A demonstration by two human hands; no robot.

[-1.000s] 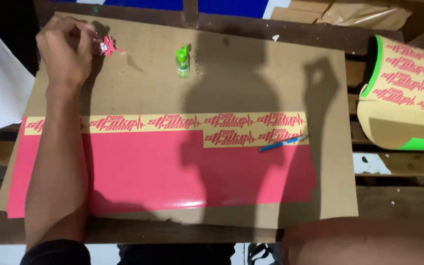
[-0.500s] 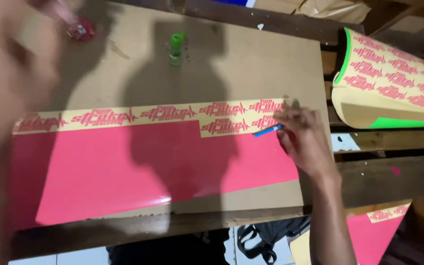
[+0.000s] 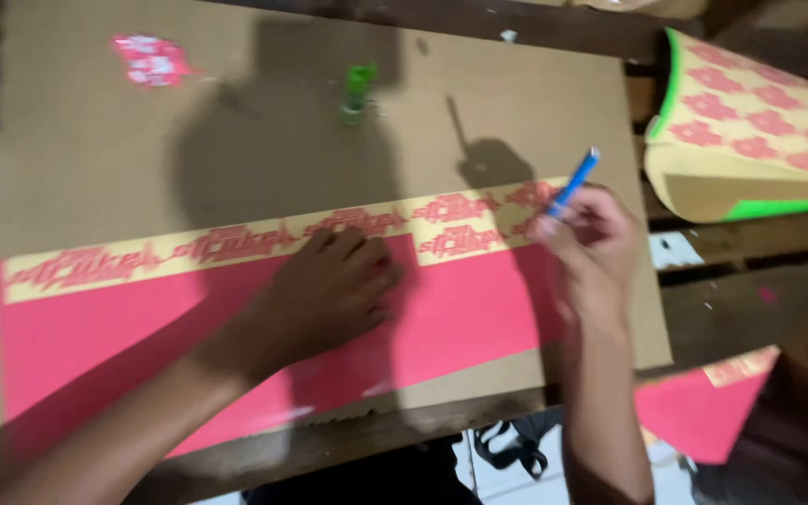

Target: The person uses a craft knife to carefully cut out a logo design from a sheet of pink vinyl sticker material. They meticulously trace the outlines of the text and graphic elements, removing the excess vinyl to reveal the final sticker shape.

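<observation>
Fingers of the right hand [image 3: 591, 248] are closed round a blue craft knife [image 3: 576, 180], pinching it like a pen with the far end tilted up and away over the right end of the printed strip. Fingers of the left hand [image 3: 339, 285] are spread flat and pressed down on the pink vinyl sheet [image 3: 460, 323], just below the yellow strip of pink cut lettering [image 3: 236, 245] that runs along the sheet's far edge. The sheet lies on a brown cardboard mat [image 3: 95, 168] on the wooden counter [image 3: 750, 271].

Near the mat's far edge stand a small green bottle [image 3: 357, 92] and a wad of pink vinyl scraps [image 3: 151, 61]; a roll of green-backed lettering [image 3: 750, 140] lies to the right.

The picture is blurred, so the knife's tip cannot be made out. The risk, as I judge it, is the tip slipping toward the left hand, which lies close, or the sheet creeping under uneven pressure so that a cut or lift tears through the lettering.
</observation>
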